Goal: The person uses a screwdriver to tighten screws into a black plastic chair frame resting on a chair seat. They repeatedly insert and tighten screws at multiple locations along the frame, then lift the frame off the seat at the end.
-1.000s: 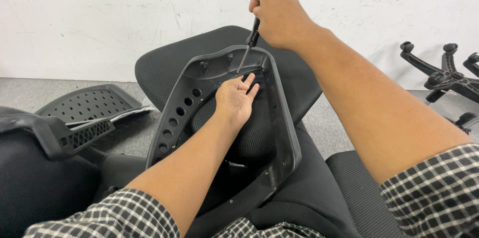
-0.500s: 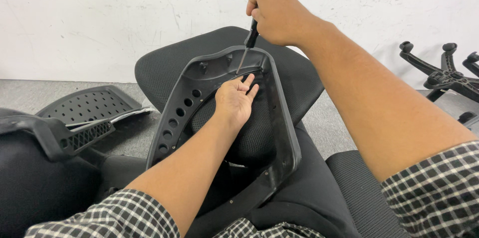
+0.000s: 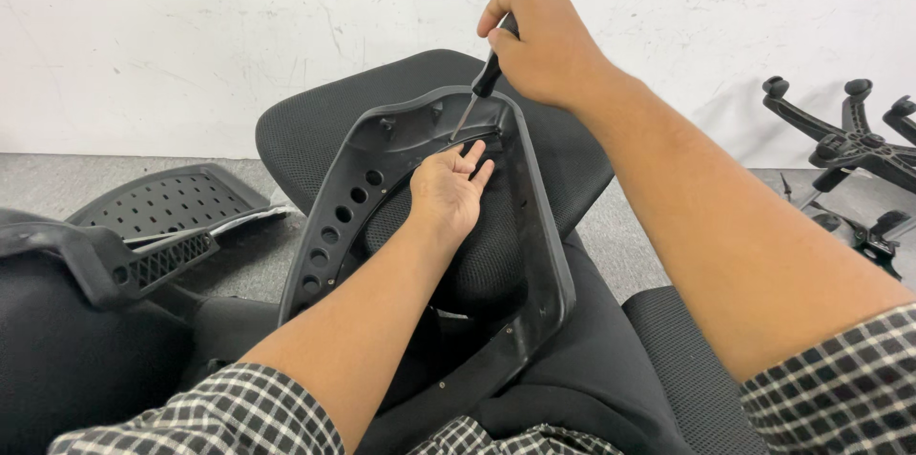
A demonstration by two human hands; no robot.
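1. We find the right hand (image 3: pixel 544 45) closed around a black-handled screwdriver (image 3: pixel 477 97), tip angled into the top inner edge of the black plastic frame (image 3: pixel 534 226).
2. The left hand (image 3: pixel 448 190) lies open inside the frame, fingers spread on mesh padding just below the tip.
3. We judge a fastener is being driven; keeping the tip seated matters.
4. The frame rests on a mesh seat cushion (image 3: pixel 315 135); a wheeled chair base (image 3: pixel 849 145) lies well apart on the floor.
5. The screw itself cannot be made out.

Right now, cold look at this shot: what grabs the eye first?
The right hand, top centre, gripping a screwdriver angled down into the black plastic chair frame. The left hand lies palm-up on the mesh inside that frame. A star-shaped chair base lies far right.
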